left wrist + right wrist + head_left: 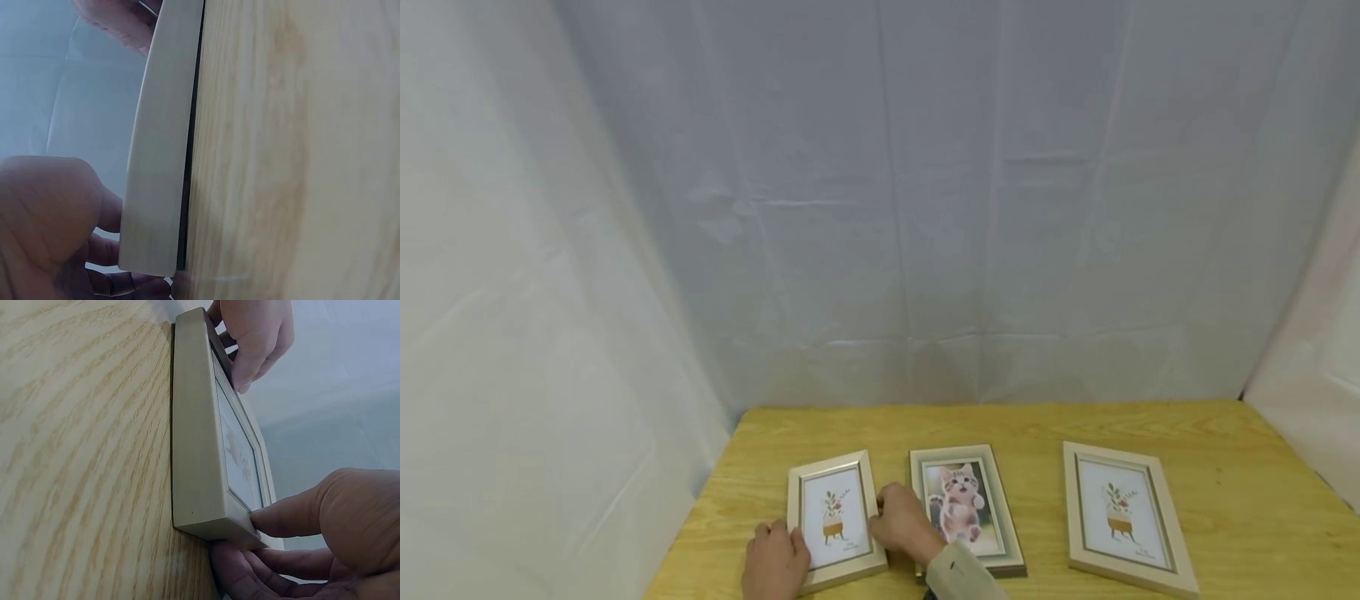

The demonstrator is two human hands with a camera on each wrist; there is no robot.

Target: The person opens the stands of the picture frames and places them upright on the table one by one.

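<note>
A cream picture frame (833, 523) with a potted-plant print lies face up at the left of the table, between both hands. My left hand (773, 562) holds its left edge near the front corner, thumb by the rim. At the opposite edge, my right hand (901, 521) pinches the frame; in the right wrist view the thumb (290, 514) presses on the front rim while the fingers curl against the side. The frame's pale side (159, 137) and dark backing strip show in the left wrist view. Some left fingertips are hidden behind the frame.
Just right of my right hand lies a frame with a kitten picture (958, 504), partly covered by the hand and sleeve. Farther right is another cream frame (1123, 512) with a plant print, slightly turned. Pale sheeting (940, 250) surrounds the wooden table (1240, 492).
</note>
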